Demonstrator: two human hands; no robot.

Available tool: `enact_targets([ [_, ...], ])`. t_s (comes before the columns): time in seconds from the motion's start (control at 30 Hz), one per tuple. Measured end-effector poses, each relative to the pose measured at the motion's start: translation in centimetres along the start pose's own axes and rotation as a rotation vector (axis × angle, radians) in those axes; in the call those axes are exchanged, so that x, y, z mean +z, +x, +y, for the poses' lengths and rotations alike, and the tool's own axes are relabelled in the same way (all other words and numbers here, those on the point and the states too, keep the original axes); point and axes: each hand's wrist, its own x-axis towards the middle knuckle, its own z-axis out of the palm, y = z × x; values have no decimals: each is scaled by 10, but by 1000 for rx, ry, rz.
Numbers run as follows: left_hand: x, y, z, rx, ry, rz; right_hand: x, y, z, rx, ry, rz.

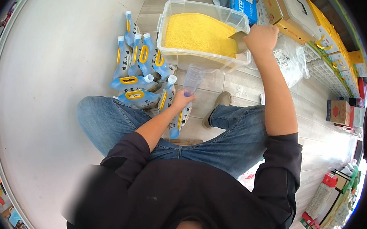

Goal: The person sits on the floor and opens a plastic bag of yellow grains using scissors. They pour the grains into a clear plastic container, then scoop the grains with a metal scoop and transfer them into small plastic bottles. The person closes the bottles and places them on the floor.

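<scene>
My right hand (pixel 262 39) grips a metal scoop (pixel 238 41), whose blade rests in yellow grain (pixel 198 34) near the right end of a clear plastic tub (pixel 203 59). Below the tub's near wall, my left hand (pixel 182 101) is closed around the lower part of a clear ribbed plastic funnel or cut bottle (pixel 194 78), its wide end towards the tub. Under that hand lies a blue and white spouted pouch (pixel 185 114); whether the funnel sits in its spout is hidden. A capped pouch (pixel 169 94) with a yellow handle stands just to the left.
Several capped blue pouches (pixel 147 56) with yellow handles stand or lie left of the tub. A white panel (pixel 63 58) runs along the left side. Cardboard boxes (pixel 284 18), a blue box (pixel 244 5) and a clear plastic bag (pixel 289 61) lie to the upper right.
</scene>
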Motion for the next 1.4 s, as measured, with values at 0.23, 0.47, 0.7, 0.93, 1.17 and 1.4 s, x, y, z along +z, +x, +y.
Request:
enact_targets([
  [0.23, -9, -10, 25, 40, -28, -11, -22, -11, 17, 96, 140, 137],
  [0.47, -16, 0, 62, 169, -6, 15, -23, -8, 14, 113, 252, 64],
  [0.7, -19, 13, 71, 269, -226, 69, -4, -8, 15, 166, 608, -123],
  [0.93, -7, 10, 73, 362, -238, 82, -11, -17, 11, 55, 726, -263],
  [1.17, -13, 8, 73, 277, -189, 60, 2, -7, 21, 104, 357, -193],
  [1.4, 0, -6, 81, 271, -98, 23, 62, 5, -62, 15, 546, -213],
])
